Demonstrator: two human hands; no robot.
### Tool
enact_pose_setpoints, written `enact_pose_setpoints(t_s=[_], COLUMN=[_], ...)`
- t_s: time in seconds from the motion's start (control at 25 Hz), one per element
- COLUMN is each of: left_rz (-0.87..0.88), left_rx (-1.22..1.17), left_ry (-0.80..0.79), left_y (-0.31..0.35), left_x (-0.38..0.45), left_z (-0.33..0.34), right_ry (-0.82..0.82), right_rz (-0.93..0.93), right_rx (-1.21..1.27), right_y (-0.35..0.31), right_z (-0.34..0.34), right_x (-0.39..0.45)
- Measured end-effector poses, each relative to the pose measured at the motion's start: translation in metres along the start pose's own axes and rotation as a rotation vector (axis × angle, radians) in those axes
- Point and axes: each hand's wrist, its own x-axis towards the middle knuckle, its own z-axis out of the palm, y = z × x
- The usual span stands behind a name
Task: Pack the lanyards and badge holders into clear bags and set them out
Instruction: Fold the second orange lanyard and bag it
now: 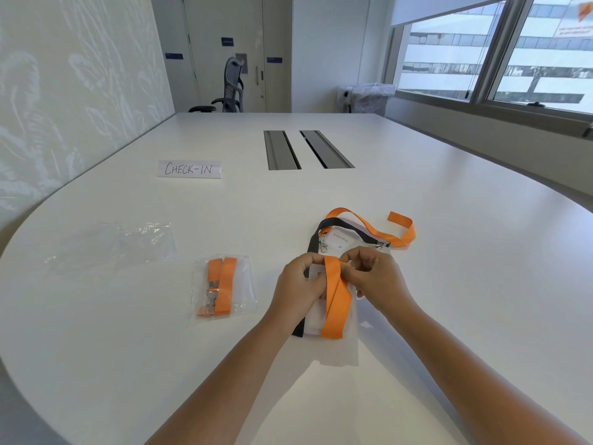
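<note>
My left hand (300, 290) and my right hand (373, 277) both pinch a folded orange lanyard (335, 303) against a clear badge holder (349, 316) just above the white table (449, 316). A black strap (298, 330) shows under my left hand. Behind my hands lies a loose pile with another orange lanyard (398, 232), a black lanyard (346, 228) and a badge holder (340, 240). Left of my hands rests a packed clear bag (224, 289) with an orange lanyard inside. Further left lie empty clear bags (112, 245).
A paper sign reading CHECK-IN (189, 169) lies at the middle left of the table. Two grey cable slots (308, 150) sit in the table's centre. An office chair (231, 88) stands at the far end, and a lined bin (369, 97) by the window.
</note>
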Motion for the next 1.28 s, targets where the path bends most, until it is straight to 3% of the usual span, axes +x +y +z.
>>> enact_pose_setpoints(t_s=[0.2,0.32,0.44,0.8,1.28], left_rz=[-0.002,0.02,0.001,-0.067,-0.114], left_rx=[0.009,-0.018,-0.064,-0.094,-0.101], left_ry=[-0.007,-0.113,-0.092,-0.014,-0.032], left_y=[0.0,0.002,0.004,0.002,0.005], left_x=[0.001,0.0,-0.001,0.0,0.002], left_z=[-0.002,-0.002,0.0,0.0,-0.013], right_ry=[0.012,0.091,0.139,-0.081,-0.172], right_rz=[0.012,0.011,-0.045,-0.107,-0.164], right_rx=[-0.001,0.001,-0.043,-0.124,-0.071], right_y=[-0.001,0.0,-0.001,-0.005,-0.005], right_z=[0.001,0.0,0.001,-0.001,0.002], right_x=[-0.001,-0.001,-0.003,0.0,-0.005])
